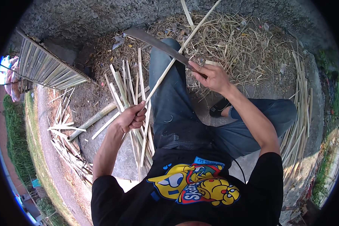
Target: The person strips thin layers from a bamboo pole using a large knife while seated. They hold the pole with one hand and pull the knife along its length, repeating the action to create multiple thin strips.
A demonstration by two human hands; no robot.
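My left hand (pixel 132 118) is closed round the lower end of a long, pale bamboo strip (pixel 162 77), which slants up and to the right over my bent left leg. In my right hand (pixel 214 78) is the handle of a machete (pixel 158 44), with most of the grip hidden by my fingers. Its long dark blade points to the upper left and crosses the bamboo strip above my knee; whether the edge bites into the strip I cannot tell. Just beside my left hand lies a loose bundle of split bamboo strips (pixel 118 81).
Thin shavings (pixel 237 49) cover the ground ahead, below a rough concrete wall (pixel 94 19). A bamboo pole (pixel 98 116) lies on the left, near a slatted bamboo panel (pixel 49 64). More strips are piled at far left, and a long stack of strips (pixel 301 109) lies at right.
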